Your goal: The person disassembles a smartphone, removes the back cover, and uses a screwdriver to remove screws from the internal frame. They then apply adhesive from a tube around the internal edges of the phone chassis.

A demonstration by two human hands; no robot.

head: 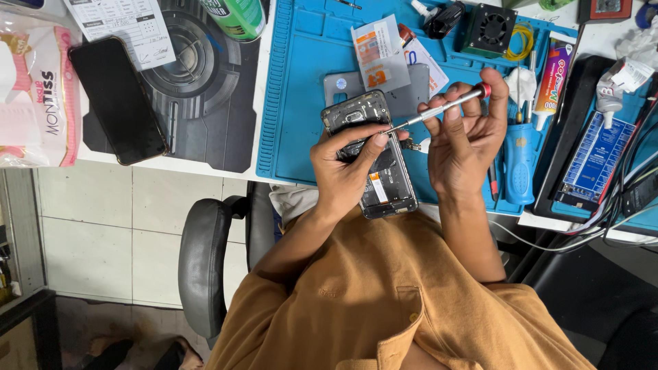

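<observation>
Your left hand [346, 171] cradles the opened black smartphone with its back cover removed [370, 154], fingers wrapped around its frame, held just above the near edge of the blue silicone repair mat [301, 103]. Treat it as light, rigid and fragile: grip the side rails only, clear of the exposed boards. Your right hand [462, 140] pinches the slim silver precision screwdriver with a red cap [439, 109], tip resting on the phone's interior.
</observation>
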